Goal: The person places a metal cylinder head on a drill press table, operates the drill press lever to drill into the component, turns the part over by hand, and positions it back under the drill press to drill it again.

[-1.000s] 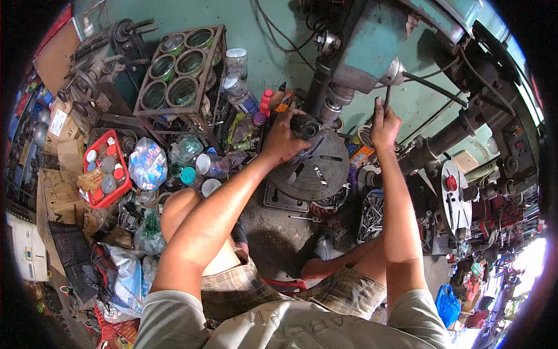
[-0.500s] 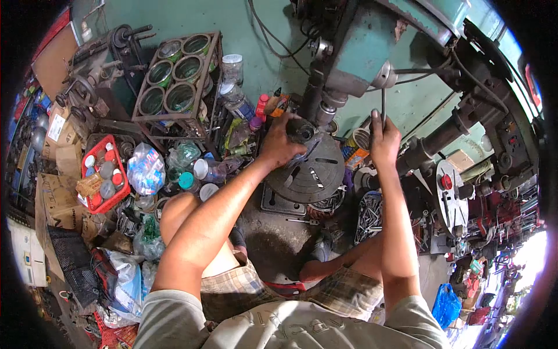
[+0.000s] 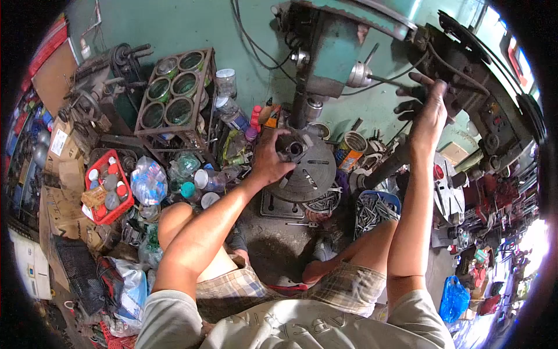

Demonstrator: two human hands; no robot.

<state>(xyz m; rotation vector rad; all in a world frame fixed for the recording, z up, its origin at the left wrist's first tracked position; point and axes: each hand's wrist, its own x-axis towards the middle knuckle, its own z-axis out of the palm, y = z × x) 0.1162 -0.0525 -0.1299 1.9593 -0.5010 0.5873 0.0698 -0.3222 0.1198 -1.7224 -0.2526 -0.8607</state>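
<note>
1. One round, slotted tabletop sits beneath a green drill press, in front of a green wall.
2. Around my feet the floor is crowded: a metal rack and a red basket on my left, a blue-rimmed tray of bolts on my right.
3. The dark metal part is on the tabletop's far-left side, near the chuck. Its round bore faces up towards me; its long axis looks roughly upright, though I can't tell any slight tilt.
4. My left hand is curled around that part.
5. My right hand is spread wide near a handle spoke; I can't tell whether they touch.
</note>
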